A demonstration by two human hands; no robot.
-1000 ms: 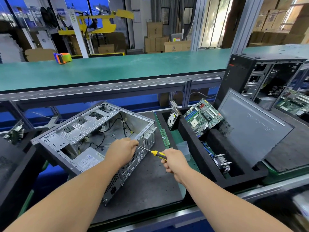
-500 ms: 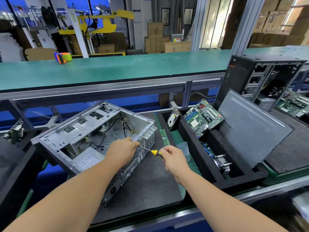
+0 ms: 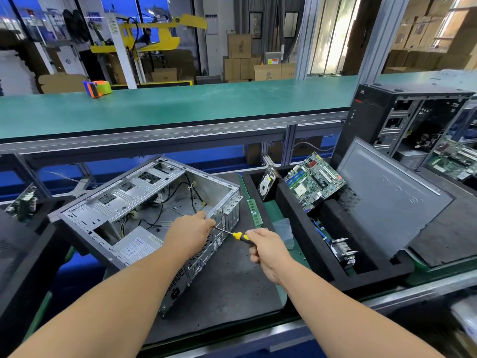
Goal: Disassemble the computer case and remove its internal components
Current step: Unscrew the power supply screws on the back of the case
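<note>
An open grey computer case (image 3: 134,200) lies on its side on a dark mat (image 3: 232,285). Inside it sit a power supply (image 3: 136,246) and loose black cables (image 3: 165,200). My left hand (image 3: 189,235) grips the case's rear edge, fingers curled over the rim. My right hand (image 3: 268,250) holds a yellow and black screwdriver (image 3: 238,236). Its shaft points left to the rear panel, and the tip is hidden behind my left hand. A motherboard (image 3: 313,184), a hard drive (image 3: 267,186) and a heatsink (image 3: 343,251) rest in a black foam tray (image 3: 304,215).
A green memory stick (image 3: 254,211) and a small clear plastic tray (image 3: 284,229) lie between case and tray. A grey side panel (image 3: 392,197) leans at the right, below a second black tower (image 3: 402,120). A tape dispenser (image 3: 97,88) sits on the green conveyor (image 3: 206,102).
My right hand has shifted slightly along the screwdriver handle and turned a little. My left hand stays on the case's rear edge, and the case has not moved.
</note>
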